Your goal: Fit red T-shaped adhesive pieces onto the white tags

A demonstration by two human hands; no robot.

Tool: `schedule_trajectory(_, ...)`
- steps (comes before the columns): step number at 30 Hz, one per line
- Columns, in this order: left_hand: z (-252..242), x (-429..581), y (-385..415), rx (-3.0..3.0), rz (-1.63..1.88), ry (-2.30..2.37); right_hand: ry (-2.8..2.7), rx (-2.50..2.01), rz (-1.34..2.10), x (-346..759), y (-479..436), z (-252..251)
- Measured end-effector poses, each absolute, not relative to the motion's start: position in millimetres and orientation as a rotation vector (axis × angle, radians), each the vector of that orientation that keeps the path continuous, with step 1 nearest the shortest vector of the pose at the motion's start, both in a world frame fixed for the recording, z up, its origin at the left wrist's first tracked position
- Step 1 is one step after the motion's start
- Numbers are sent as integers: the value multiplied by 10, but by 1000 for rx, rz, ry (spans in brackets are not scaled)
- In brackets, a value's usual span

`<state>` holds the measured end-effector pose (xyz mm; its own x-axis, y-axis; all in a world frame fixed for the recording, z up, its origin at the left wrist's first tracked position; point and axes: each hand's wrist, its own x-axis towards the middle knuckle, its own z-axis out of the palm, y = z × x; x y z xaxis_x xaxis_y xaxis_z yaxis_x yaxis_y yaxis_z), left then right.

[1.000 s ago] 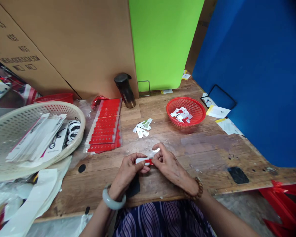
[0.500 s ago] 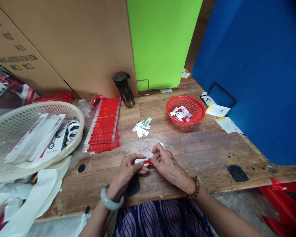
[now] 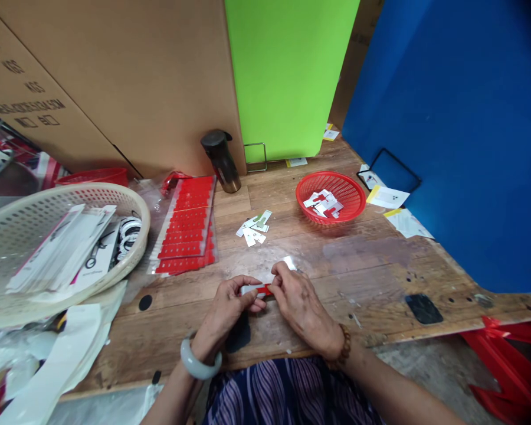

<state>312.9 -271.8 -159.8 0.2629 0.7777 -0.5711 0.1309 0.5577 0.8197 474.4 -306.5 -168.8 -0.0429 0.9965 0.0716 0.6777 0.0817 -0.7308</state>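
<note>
My left hand (image 3: 229, 304) pinches a small white card (image 3: 248, 289) between thumb and fingers, low over the near part of the table. A red strip (image 3: 264, 290) lies across the card's right end. My right hand (image 3: 298, 301) is closed, its thumb and forefinger pressed together on that red end; what the fingertips cover is hidden. Beyond the hands several small notched white cards (image 3: 250, 236) lie in a loose pile, one with a green face. More white cards with red parts (image 3: 323, 202) lie in a red plastic basket (image 3: 356, 208) to the right.
Clear-bagged red strips (image 3: 188, 218) lie left of the card pile. At far left stands a cream basket (image 3: 144, 236) with printed cards and rings. A dark flask (image 3: 223, 162) stands before a cardboard box (image 3: 172, 77). Green (image 3: 287, 77) and blue panels (image 3: 446, 147) bound the back and right.
My right forefinger and thumb have drawn closer together at the red end of the card. The left hand keeps its hold. The whole view has shifted slightly.
</note>
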Motion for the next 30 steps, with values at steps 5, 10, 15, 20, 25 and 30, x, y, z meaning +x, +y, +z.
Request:
schedule_trajectory(5,-1605,3098,-2720,813,558,1231,-1702,-1616,744,4929,-2990,-1680)
schedule_trajectory(10,-1579,3112,-2731,817,550,1186,-1564,-1478,1226,4918,-2941,-1676)
schedule_trajectory(15,-1544,3129,-2737,821,531,1149,-1267,-1315,1662,4799,-2960,-1737)
schedule_trajectory(20,-1566,3115,-2729,844,517,1142,-1107,-1179,1823,4817,-2950,-1802)
schedule_trajectory(25,-1599,3167,-2739,881,514,1124,-1162,-1311,1717,4822,-2981,-1774)
schedule_trajectory(30,-1621,3206,-2760,827,587,1083,-1108,-1281,1766,5003,-2896,-1743)
